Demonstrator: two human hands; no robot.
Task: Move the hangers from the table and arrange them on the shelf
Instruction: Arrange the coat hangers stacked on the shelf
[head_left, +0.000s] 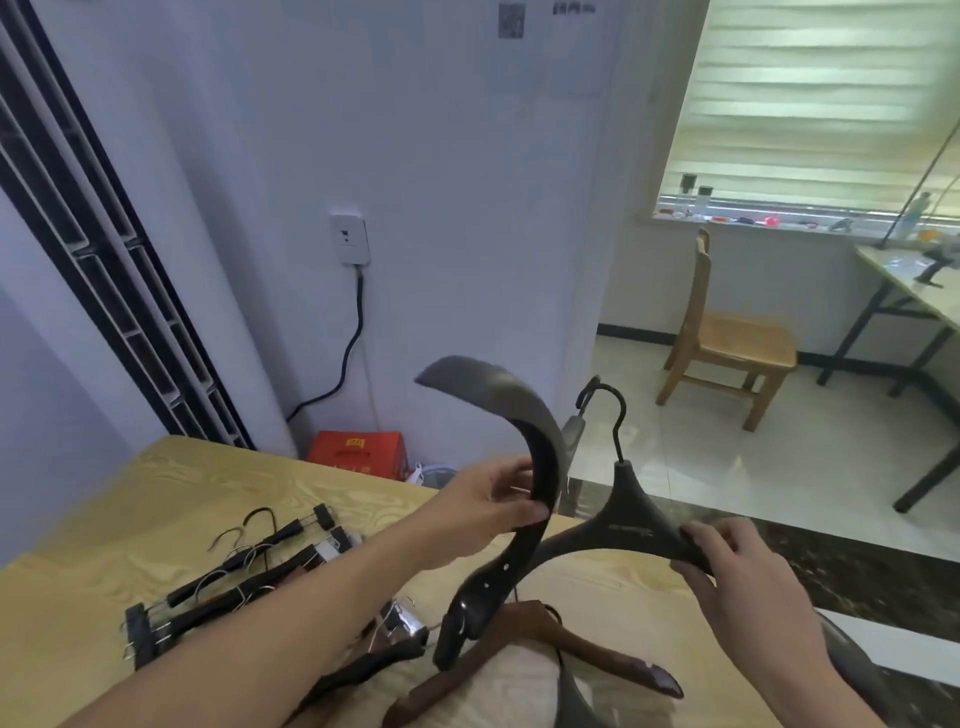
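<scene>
My left hand grips a dark curved hanger by its middle and holds it upright above the table. My right hand pinches the right arm of a second dark hanger, whose black hook points up. Beneath them a brown wooden hanger lies on the light wooden table. A bundle of black clip hangers with wire hooks lies on the table to the left. No shelf is in view.
A red box stands on the floor behind the table by the wall, under a socket with a black cable. A wooden chair and a folding desk stand to the right on the tiled floor.
</scene>
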